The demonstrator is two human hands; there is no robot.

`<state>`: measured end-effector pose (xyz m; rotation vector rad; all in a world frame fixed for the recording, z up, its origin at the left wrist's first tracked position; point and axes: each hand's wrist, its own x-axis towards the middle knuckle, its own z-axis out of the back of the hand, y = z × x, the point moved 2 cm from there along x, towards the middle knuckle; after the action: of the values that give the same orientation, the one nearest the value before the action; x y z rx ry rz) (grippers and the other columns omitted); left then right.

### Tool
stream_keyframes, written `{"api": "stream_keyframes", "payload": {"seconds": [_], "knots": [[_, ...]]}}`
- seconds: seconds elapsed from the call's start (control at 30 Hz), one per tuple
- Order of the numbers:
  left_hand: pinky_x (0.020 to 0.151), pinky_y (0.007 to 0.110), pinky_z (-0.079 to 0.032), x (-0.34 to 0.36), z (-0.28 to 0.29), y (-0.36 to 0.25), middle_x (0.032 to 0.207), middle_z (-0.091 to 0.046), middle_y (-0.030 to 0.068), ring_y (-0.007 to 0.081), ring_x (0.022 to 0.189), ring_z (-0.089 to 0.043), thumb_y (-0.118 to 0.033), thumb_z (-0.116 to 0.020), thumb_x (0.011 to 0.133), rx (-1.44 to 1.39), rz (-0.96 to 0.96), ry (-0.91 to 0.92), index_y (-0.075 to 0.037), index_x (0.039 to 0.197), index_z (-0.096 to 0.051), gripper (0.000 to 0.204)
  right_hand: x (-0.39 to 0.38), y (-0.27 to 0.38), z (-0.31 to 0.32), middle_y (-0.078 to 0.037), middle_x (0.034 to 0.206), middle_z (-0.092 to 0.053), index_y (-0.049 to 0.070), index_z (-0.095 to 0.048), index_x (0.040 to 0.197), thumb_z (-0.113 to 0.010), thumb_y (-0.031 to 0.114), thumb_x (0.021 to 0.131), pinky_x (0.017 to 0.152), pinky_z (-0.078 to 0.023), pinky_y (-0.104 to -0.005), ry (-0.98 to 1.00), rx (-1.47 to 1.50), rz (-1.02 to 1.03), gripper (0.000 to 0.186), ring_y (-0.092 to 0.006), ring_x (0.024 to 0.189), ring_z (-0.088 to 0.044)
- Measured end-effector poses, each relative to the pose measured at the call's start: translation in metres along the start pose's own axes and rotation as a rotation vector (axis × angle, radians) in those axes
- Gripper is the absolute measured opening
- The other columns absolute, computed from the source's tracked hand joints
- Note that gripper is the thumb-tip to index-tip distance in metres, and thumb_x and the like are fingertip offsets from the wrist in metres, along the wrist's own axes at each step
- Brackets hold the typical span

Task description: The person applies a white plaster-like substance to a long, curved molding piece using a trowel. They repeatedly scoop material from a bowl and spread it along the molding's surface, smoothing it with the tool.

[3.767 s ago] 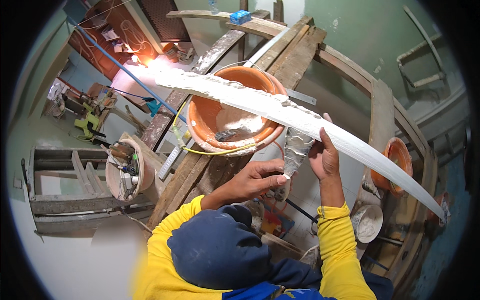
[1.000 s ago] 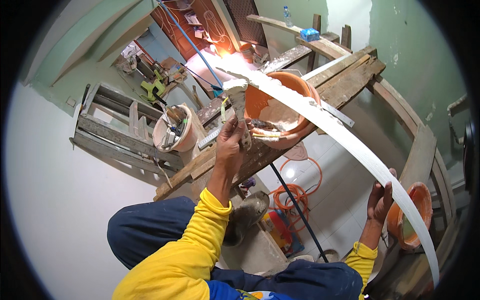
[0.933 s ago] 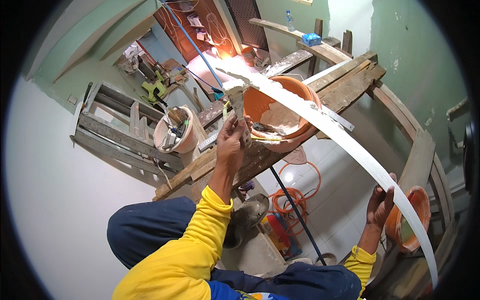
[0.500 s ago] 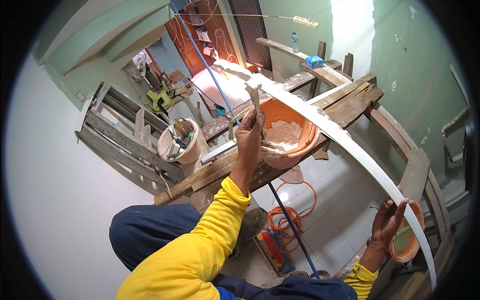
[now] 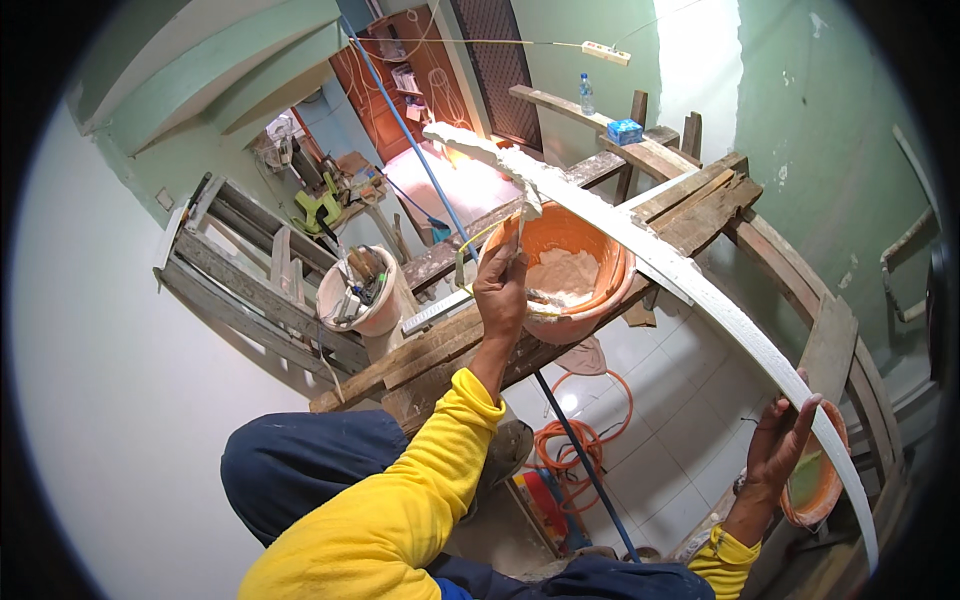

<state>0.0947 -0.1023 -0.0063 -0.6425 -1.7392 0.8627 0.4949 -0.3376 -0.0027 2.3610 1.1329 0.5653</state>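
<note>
My left hand [image 5: 500,285] is closed round the handle of a putty knife [image 5: 522,220], whose plaster-coated blade is against the long white curved strip [image 5: 650,248] near its far end, where lumpy white plaster lies on it. My right hand [image 5: 775,450] grips the strip's near part at the lower right, fingers along its edge. Below the strip's far half an orange bucket [image 5: 565,275] of pale powdery material stands on wooden boards, partly hidden by my left hand and the knife. A smaller orange bucket [image 5: 820,485] sits behind my right hand.
Weathered planks [image 5: 705,205] form a raised platform, holding a blue box [image 5: 625,131] and a water bottle [image 5: 586,95]. At left are a pail of tools [image 5: 355,295] and an aluminium ladder [image 5: 235,285]. A blue pole [image 5: 400,115] crosses diagonally. An orange hose [image 5: 560,435] lies on the tiled floor below.
Since the oldest frame my right hand has gone down the strip toward the lower right. Over the last second my left hand and the knife have moved slightly right, as the view shifted.
</note>
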Motion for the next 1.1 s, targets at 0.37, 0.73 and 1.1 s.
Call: {"api": "stream_keyframes", "payload": {"seconds": [0.37,0.73,1.1], "knots": [[0.092,0.026,-0.053,-0.010,-0.003,0.003,0.118,-0.069,0.0039,0.0118,0.105,-0.065,-0.002,-0.072,0.095,-0.164,0.071,0.095,-0.002,0.125,-0.071,0.030,0.003,0.001,-0.009,-0.015,0.123,-0.062,-0.012,-0.050,0.139,-0.075,0.030,0.096,0.081,-0.061,-0.0236,0.018,-0.012,0.006,0.065,-0.0142,0.086,-0.065],[0.097,0.023,-0.052,0.022,-0.011,-0.019,0.123,-0.067,0.0030,0.0109,0.113,-0.063,0.000,-0.070,0.096,-0.150,0.026,0.016,-0.004,0.136,-0.066,0.040,0.005,0.001,-0.005,-0.016,0.121,-0.064,-0.011,-0.053,0.135,-0.073,0.029,0.097,0.079,-0.062,-0.0232,-0.018,-0.015,-0.023,0.059,-0.0142,0.084,-0.066],[0.092,0.026,-0.049,0.005,-0.013,0.003,0.124,-0.063,0.0054,0.0121,0.106,-0.061,-0.006,-0.069,0.098,0.162,-0.154,0.020,-0.008,0.135,-0.068,0.038,0.009,-0.009,-0.009,-0.017,0.127,-0.064,-0.009,-0.058,0.129,-0.075,0.025,0.095,0.076,-0.064,-0.0252,-0.033,-0.014,-0.030,0.051,-0.0160,0.085,-0.069]]}}
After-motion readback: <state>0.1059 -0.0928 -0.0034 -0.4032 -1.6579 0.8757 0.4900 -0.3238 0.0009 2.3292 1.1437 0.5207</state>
